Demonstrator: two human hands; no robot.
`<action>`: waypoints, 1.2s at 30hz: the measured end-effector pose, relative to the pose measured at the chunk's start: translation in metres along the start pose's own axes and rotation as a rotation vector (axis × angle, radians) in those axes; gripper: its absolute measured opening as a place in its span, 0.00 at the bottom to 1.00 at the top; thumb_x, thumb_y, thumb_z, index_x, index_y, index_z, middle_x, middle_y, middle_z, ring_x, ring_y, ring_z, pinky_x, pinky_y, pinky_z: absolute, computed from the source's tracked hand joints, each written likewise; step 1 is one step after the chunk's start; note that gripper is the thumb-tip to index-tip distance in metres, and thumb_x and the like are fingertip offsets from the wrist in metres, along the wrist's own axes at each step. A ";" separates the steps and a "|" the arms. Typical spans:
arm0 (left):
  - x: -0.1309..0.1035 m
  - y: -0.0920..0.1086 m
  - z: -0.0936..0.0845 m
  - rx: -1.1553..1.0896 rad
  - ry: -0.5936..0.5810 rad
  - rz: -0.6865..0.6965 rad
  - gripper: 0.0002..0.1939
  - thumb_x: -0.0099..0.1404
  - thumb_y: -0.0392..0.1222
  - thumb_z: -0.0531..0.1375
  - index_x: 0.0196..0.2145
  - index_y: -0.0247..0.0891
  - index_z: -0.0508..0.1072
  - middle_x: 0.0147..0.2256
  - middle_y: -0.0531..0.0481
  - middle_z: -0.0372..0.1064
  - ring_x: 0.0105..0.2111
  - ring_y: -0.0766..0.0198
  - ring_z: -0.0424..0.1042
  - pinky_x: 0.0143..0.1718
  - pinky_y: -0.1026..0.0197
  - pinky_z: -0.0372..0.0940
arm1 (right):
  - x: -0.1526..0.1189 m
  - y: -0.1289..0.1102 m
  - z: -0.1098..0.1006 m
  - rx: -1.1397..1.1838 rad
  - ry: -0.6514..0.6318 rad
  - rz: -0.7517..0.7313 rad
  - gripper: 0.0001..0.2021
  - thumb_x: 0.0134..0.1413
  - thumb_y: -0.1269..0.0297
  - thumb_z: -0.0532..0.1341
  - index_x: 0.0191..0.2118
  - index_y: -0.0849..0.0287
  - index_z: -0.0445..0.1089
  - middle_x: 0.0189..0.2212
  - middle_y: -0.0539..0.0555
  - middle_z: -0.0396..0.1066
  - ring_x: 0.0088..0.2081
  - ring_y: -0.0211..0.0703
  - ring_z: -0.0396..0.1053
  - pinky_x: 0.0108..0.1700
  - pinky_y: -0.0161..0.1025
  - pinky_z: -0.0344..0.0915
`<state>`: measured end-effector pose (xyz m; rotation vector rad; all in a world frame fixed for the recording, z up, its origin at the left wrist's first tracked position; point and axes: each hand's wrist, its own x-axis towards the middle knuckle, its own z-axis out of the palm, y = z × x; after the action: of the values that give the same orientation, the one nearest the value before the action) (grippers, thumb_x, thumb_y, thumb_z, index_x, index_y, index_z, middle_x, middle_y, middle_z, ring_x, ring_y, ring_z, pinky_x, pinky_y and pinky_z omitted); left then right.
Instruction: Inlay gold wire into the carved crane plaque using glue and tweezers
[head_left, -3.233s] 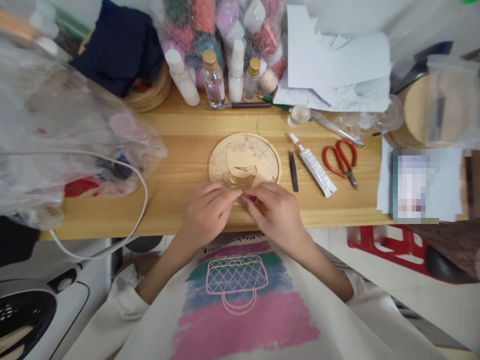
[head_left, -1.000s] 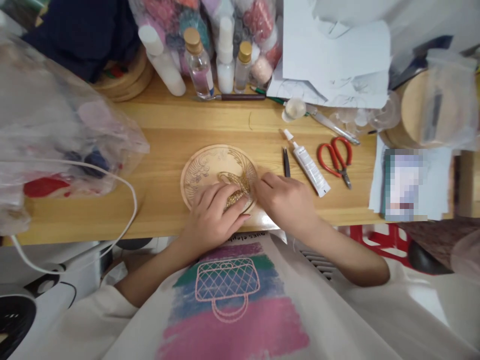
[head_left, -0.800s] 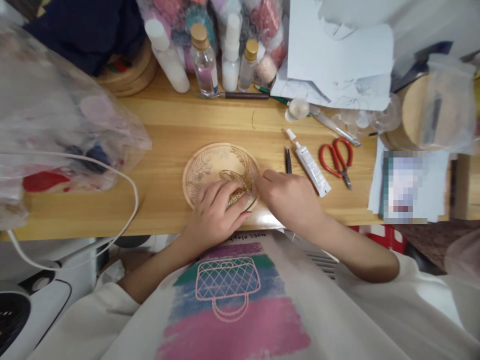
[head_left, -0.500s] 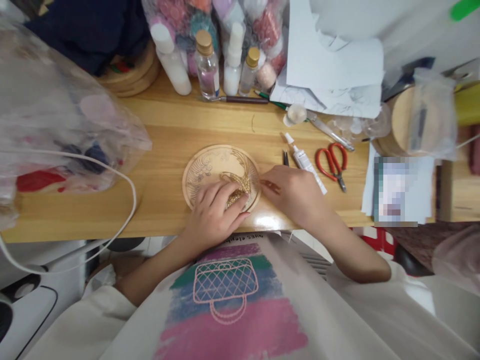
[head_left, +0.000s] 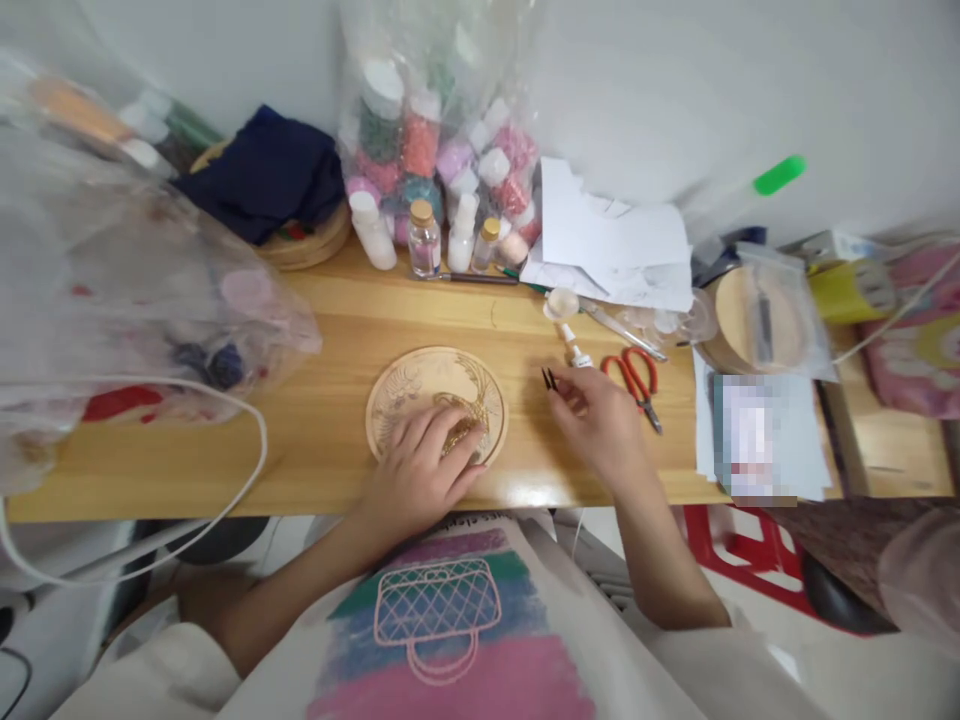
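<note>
Head view, crinkled bag: clear plastic bag (head_left: 150,300) between 9 and 10 o'clock from the wooden disc (head_left: 431,378); red and dark blue things inside, the rest blurred.
Dark blue cloth (head_left: 262,175): folded on a round wooden box (head_left: 324,242), between 10 and 11.
Left hand (head_left: 420,470): open, fingers slightly spread, resting over the disc's 6 o'clock side.
Disc: smooth and pale, line-patterned, flat on the wood-grained table (head_left: 322,400); shiny gold relief (head_left: 474,412) shows past the fingertips.
Jar bag (head_left: 450,130): transparent, at 12, packed with white-capped jars of green, coral and purple; below, white and clear bottles (head_left: 424,245), two gold-capped.
Tweezers (head_left: 550,380): black, slim, near 3 o'clock; tips slightly parted, long axis pointing to 11, remainder hidden.
Right hand (head_left: 604,420): closed in a pinch on the tweezers.
White tube (head_left: 577,356): partly behind that hand, nozzle towards 11.
Pliers (head_left: 631,380): red looped handles, metal nose towards 5.
Zip bag (head_left: 776,300): between 2 and 3, a slim dark thing inside.
</note>
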<state>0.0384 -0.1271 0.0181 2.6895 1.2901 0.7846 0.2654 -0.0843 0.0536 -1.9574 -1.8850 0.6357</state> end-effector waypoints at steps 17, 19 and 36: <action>0.000 0.001 0.000 0.004 -0.151 -0.031 0.23 0.69 0.52 0.57 0.56 0.38 0.70 0.57 0.33 0.61 0.59 0.43 0.61 0.57 0.42 0.59 | -0.030 0.005 0.007 1.346 -0.327 0.226 0.07 0.55 0.61 0.64 0.38 0.53 0.79 0.22 0.49 0.68 0.22 0.34 0.62 0.23 0.33 0.57; 0.000 0.001 -0.001 -0.002 -0.198 -0.038 0.26 0.68 0.55 0.58 0.59 0.41 0.68 0.60 0.33 0.57 0.61 0.41 0.58 0.59 0.40 0.56 | -0.030 0.007 0.006 1.419 -0.357 0.234 0.09 0.53 0.61 0.63 0.37 0.54 0.80 0.24 0.51 0.73 0.24 0.37 0.67 0.26 0.36 0.62; 0.005 0.006 -0.003 -0.017 -0.327 -0.116 0.30 0.66 0.58 0.60 0.62 0.47 0.66 0.66 0.33 0.50 0.67 0.39 0.50 0.63 0.39 0.48 | -0.030 0.015 0.021 1.241 -0.099 0.071 0.07 0.53 0.58 0.70 0.39 0.47 0.81 0.28 0.48 0.78 0.30 0.37 0.74 0.35 0.36 0.71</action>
<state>0.0438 -0.1284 0.0243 2.5603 1.3321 0.3228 0.2663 -0.1163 0.0307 -1.1366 -0.9524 1.4641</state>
